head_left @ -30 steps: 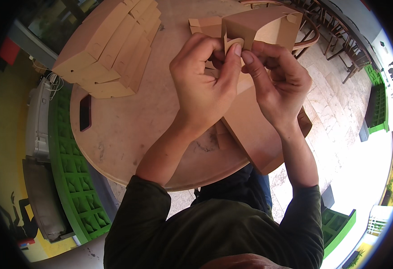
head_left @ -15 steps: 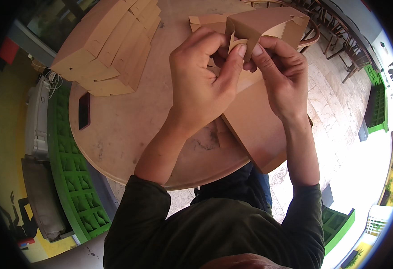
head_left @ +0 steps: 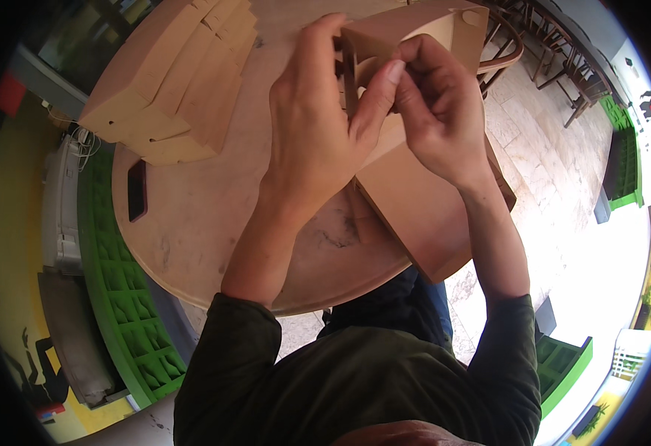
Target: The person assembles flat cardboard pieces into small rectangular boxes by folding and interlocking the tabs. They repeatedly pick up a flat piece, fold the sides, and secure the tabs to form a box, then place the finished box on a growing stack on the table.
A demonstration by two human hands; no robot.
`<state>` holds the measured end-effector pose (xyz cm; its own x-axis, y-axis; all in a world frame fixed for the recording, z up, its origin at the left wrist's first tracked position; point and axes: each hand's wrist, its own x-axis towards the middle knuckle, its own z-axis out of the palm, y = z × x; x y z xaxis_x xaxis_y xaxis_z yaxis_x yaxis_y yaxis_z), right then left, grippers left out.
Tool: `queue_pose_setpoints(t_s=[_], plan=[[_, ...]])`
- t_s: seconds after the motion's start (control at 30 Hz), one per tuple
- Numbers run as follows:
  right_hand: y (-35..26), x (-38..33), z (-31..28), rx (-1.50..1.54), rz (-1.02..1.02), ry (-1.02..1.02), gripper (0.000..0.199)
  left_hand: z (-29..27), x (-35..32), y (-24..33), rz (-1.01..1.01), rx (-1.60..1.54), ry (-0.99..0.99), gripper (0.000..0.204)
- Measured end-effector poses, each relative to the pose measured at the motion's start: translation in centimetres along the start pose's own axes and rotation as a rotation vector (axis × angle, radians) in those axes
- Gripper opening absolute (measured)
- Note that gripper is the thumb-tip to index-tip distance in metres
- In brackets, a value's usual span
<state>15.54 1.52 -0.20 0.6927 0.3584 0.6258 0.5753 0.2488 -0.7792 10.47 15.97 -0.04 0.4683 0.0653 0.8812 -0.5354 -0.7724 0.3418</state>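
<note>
A brown cardboard box [head_left: 422, 212], partly folded up, stands at the right of the round table; its broad flat panel hangs past the near edge. My left hand [head_left: 314, 126] grips a raised corner of it, fingers behind the wall and thumb on the inner side. Close against that thumb, my right hand [head_left: 440, 108] pinches with thumb and curled forefinger at the same corner. The small flap between my fingertips is mostly hidden by them. Beyond my hands, the box's raised far part [head_left: 407, 22] shows a notched corner.
Several folded brown boxes are stacked [head_left: 176, 82] at the table's far left. A dark phone [head_left: 138, 191] lies by the left rim of the table [head_left: 191, 238]. Green crate-like racks [head_left: 128, 297] stand left of the table, wooden chairs [head_left: 578, 89] at the far right.
Both hands and the raised box part have moved a little left and away from me. My right fingertips have come over to my left thumb, and the folded flap between them is now covered.
</note>
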Motion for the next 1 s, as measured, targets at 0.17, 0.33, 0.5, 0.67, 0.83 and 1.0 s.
queue_pose_setpoints(t_s=[0.17,0.33,0.5,0.67,0.83,1.0], plan=[[0.5,0.4,0.0,-0.068,-0.035,-0.019,0.011,0.5,0.7,0.8,0.058,0.189,0.011,0.036],[1.0,0.8,0.2,0.189,0.08,-0.048,0.012,1.2,0.3,0.6,0.006,0.045,0.052,0.041],[1.0,0.7,-3.2,-0.567,-0.243,0.164,0.009,1.6,-0.1,-2.2,0.055,0.078,0.025,0.045],[0.3,4.0,-12.0,-1.051,-0.243,0.249,0.071,1.9,-0.9,-3.1,0.033,0.113,0.016,0.062],[-0.9,6.1,-17.5,-1.157,-0.368,-0.172,0.042,2.3,-0.8,-4.4,0.16,0.036,-0.043,0.065],[-1.3,2.3,-20.4,-1.191,-0.463,-0.237,0.046,3.1,-1.7,-5.6,0.244,0.037,-0.151,0.077]])
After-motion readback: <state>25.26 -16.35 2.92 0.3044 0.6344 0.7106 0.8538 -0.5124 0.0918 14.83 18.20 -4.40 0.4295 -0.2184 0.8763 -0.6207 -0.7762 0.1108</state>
